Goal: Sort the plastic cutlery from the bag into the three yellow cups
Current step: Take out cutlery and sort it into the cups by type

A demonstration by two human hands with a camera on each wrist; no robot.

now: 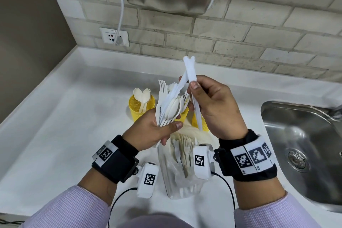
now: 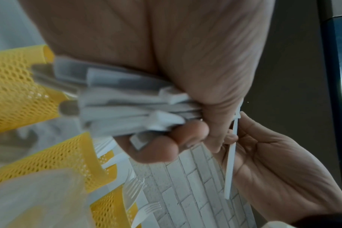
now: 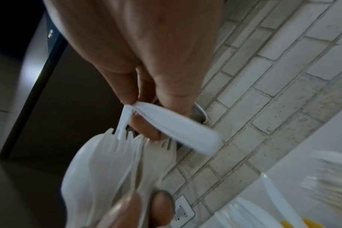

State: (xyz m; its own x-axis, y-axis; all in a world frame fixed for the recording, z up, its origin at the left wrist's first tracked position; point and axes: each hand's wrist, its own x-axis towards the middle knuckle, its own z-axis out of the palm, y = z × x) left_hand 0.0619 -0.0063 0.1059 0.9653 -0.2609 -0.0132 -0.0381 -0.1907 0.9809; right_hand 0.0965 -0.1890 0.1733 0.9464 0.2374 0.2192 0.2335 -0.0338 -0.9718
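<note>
**Pulling knives out of a mixed handful**

While the left hand (image 1: 148,131) is wrapped round a fat mixed bundle of cutlery (image 1: 169,107), fingers and thumb clamped on the handles, the right hand (image 1: 216,107) is pinching a white knife (image 1: 194,98) between thumb and fingertips, right up against the bundle. A second knife (image 1: 182,81) crosses it at the top, and I honestly can't tell which hand has that one.

Going outward: the three yellow cups (image 1: 136,109) sit on the surface just behind the hands. The left-most one has two spoons (image 1: 142,96) standing in it; the other two are mostly hidden, though the left wrist view shows forks (image 2: 133,189) poking out of one mesh cup. The bag (image 1: 182,164) lies near the person, below the wrists, with more forks and other pieces inside, so I'd say the job is nowhere near done.

What could go wrong, as I see it: fork tines in the bundle are tangled right where the knife comes out, so a quick tug might drag a fork or spoon along and drop it on the surface or into the wrong cup. That left grip is also holding a lot, and loosening it could fan the whole lot out. The sink (image 1: 303,146) is near on the right too.
</note>
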